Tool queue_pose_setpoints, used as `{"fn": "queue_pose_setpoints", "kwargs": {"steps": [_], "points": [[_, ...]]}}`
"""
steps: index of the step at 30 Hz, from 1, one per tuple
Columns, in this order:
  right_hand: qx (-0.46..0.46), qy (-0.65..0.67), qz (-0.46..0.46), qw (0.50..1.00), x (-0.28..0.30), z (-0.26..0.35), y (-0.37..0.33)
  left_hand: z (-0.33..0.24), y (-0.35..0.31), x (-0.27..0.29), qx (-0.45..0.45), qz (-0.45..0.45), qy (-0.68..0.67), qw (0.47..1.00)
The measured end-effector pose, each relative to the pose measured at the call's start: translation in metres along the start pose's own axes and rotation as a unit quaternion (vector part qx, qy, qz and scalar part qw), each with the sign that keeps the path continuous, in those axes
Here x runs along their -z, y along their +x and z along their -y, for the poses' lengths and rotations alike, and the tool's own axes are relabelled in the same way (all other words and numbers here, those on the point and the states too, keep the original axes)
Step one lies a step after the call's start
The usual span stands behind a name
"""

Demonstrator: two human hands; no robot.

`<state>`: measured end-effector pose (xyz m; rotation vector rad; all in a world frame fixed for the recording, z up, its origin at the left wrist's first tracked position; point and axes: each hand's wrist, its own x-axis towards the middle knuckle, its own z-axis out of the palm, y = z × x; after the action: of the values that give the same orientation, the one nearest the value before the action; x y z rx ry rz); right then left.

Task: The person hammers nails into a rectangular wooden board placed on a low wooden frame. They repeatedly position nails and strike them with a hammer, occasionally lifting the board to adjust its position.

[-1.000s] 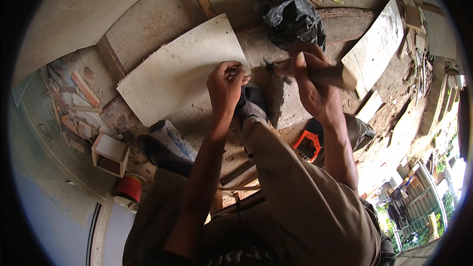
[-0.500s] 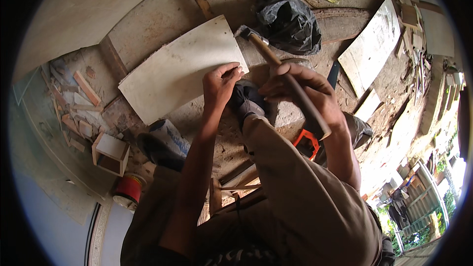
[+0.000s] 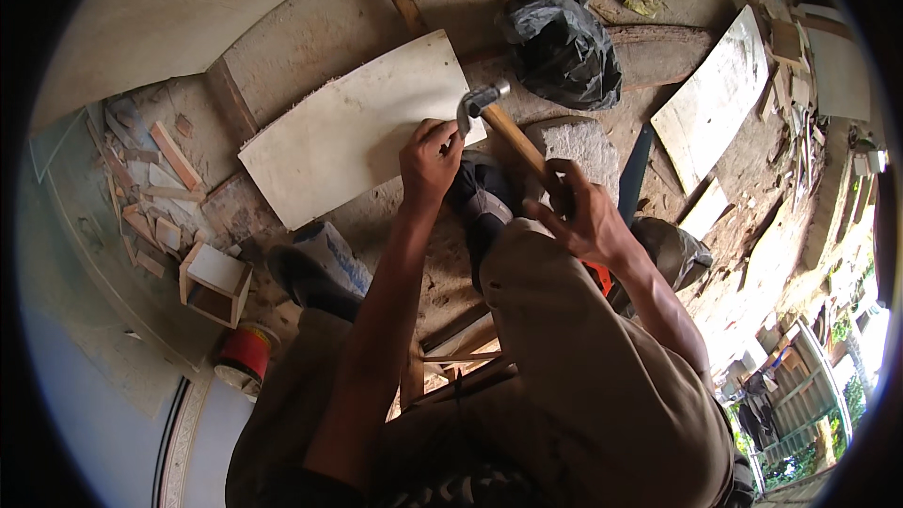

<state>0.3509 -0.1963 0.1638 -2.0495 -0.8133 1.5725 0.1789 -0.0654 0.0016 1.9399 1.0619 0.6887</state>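
A pale flat wooden board (image 3: 348, 132) lies at an angle on the ground before my feet. At its right end my left hand (image 3: 433, 162) is closed in a pinch just over the surface; whatever is between the fingertips is too small or hidden to make out. My right hand (image 3: 581, 216) is wrapped round the lower handle of a claw hammer (image 3: 514, 143). The metal head hangs in the air close beside my left fingertips, above the board's right edge. My shoe (image 3: 480, 183) is just below that end of the board.
A black plastic bag (image 3: 564, 47) lies beyond the hammer. Right of it is another pale board (image 3: 712, 99). A dark blade (image 3: 636, 169) and an orange handle (image 3: 599, 275) show near my right arm. Wood offcuts (image 3: 176, 155), a small wooden box (image 3: 215, 284) and a red can (image 3: 246, 355) are at left.
My right hand now grips nearer the handle's lower end, and the hammer head has come round toward my left hand. My left hand keeps its pinch over the board. The view has shifted slightly.
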Motion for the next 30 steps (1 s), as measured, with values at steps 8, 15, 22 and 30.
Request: {"fn": "queue_pose_setpoints", "kwargs": {"steps": [8, 15, 22, 30], "points": [[0.034, -0.094, -0.034, 0.994, -0.031, -0.060, 0.010, -0.003, 0.001, 0.001, -0.008, -0.006, -0.023, 1.000], [0.096, -0.143, -0.114, 0.978, -0.049, -0.082, 0.011, 0.002, 0.001, 0.000, -0.019, -0.004, -0.004, 1.000], [0.138, -0.154, -0.134, 0.969, -0.048, -0.081, 0.013, 0.002, 0.001, 0.000, -0.018, -0.008, 0.030, 0.999], [0.108, -0.145, -0.140, 0.973, -0.050, -0.087, 0.010, -0.001, 0.002, 0.000, -0.017, -0.012, -0.005, 1.000]]}}
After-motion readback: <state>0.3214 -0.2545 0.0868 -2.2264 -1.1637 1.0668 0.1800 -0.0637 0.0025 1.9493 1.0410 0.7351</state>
